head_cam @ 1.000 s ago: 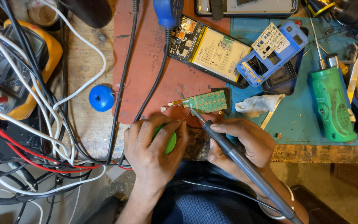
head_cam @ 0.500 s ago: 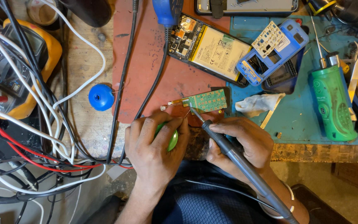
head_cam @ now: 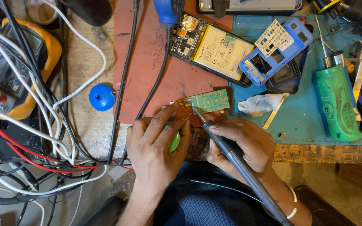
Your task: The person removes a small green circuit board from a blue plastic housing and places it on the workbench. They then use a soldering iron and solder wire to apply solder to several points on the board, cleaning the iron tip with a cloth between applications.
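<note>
Electronics repair bench, probably a phone workshop. Opened phone (head_cam: pixel 214 48) beyond the right hand (head_cam: pixel 241 144); multimeter (head_cam: pixel 17 62) and tangled cables (head_cam: pixel 30 125) left of the left hand (head_cam: pixel 156 150).

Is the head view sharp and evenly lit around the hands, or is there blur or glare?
Head view: sharp on the green board and soldering iron in the right hand; left hand crisp, no motion blur; light soft and even, with a mild sheen on the phone battery; lower corners darker.
</note>
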Tool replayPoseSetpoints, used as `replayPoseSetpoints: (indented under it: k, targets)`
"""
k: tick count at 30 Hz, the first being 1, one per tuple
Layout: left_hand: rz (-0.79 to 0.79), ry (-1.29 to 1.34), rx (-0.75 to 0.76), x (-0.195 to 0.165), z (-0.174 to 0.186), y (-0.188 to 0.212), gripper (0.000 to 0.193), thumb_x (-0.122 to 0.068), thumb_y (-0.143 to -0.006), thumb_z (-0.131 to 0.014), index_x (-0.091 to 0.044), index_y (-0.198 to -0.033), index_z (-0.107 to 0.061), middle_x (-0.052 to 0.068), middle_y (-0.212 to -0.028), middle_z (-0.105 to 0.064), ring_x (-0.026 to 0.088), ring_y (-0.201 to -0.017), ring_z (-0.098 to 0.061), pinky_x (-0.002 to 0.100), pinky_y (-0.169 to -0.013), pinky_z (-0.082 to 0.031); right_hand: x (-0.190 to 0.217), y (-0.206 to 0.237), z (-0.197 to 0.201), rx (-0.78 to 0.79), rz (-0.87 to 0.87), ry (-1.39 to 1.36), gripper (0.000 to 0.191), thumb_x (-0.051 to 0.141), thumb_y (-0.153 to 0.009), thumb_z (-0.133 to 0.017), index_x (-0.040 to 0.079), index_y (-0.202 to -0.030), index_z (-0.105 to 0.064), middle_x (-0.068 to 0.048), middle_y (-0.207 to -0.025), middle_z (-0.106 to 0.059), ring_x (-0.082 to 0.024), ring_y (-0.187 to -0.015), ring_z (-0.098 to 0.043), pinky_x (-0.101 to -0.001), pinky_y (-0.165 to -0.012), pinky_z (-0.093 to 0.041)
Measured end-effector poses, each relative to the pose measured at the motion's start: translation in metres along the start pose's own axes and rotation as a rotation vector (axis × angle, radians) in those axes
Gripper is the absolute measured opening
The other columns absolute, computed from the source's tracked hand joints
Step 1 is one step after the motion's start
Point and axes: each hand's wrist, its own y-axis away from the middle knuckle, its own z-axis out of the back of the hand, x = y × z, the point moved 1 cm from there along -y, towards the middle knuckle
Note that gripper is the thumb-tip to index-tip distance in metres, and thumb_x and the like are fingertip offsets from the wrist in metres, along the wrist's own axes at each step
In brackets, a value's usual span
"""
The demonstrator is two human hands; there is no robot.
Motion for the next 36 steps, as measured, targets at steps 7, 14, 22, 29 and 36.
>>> replayPoseSetpoints:
  k: [7,14,22,29,36]
  targets:
    - [-0.007,-0.002,-0.008,-0.0007,-0.0002,0.0,0.018,-0.014,-0.083,-0.084,-0.013,-0.1,-0.077,-0.003,-0.115,-0.074,0.02,-0.092,-0.061,0.036,-0.08,-0.044,-0.0017,-0.0025,-0.0018,-0.023,-0.002,0.036,0.043,-0.002,-0.073,-0.086,0.004,-0.112,-0.068,-0.011,-0.099,-0.074,-0.023,-0.089,-0.075,-0.0329,-0.08,-0.059]
    - [0.04,0.007,-0.049,-0.003,-0.0029,-0.0014,0.016,-0.016,-0.085,-0.085,-0.013,-0.099,-0.077,-0.003,-0.103,-0.071,0.021,-0.093,-0.061,0.038,-0.082,-0.044,-0.005,0.0001,0.0003,0.016,-0.027,-0.085,0.044,0.004,-0.073,-0.086,0.003,-0.113,-0.068,-0.005,-0.085,-0.071,-0.015,-0.077,-0.072,-0.0279,-0.072,-0.056]
    - [0.052,-0.041,-0.04,-0.007,-0.0023,-0.0058,0.015,-0.017,-0.084,-0.085,-0.012,-0.095,-0.078,-0.003,-0.1,-0.071,0.022,-0.09,-0.061,0.039,-0.078,-0.044,-0.0028,0.0047,-0.0003,-0.006,-0.051,-0.136,0.046,0.006,-0.075,-0.087,0.002,-0.117,-0.067,-0.004,-0.082,-0.07,-0.013,-0.074,-0.07,-0.0262,-0.07,-0.056]
    - [0.049,-0.038,-0.036,-0.0086,-0.0021,-0.008,0.014,-0.017,-0.084,-0.084,-0.012,-0.095,-0.078,-0.003,-0.1,-0.071,0.023,-0.089,-0.06,0.039,-0.079,-0.045,-0.0038,0.0044,0.0002,0.011,-0.044,-0.16,0.046,0.005,-0.076,-0.085,0.002,-0.117,-0.067,-0.003,-0.082,-0.071,-0.013,-0.076,-0.071,-0.0271,-0.072,-0.057]
    - [0.042,-0.052,-0.012,-0.0097,-0.0019,-0.0096,0.013,-0.018,-0.085,-0.083,-0.011,-0.095,-0.078,-0.002,-0.1,-0.071,0.024,-0.088,-0.06,0.04,-0.079,-0.044,-0.0037,0.0025,0.0005,0.017,-0.019,-0.111,0.045,0.003,-0.073,-0.086,0.002,-0.115,-0.067,-0.002,-0.08,-0.07,-0.016,-0.077,-0.071,-0.0293,-0.074,-0.057]
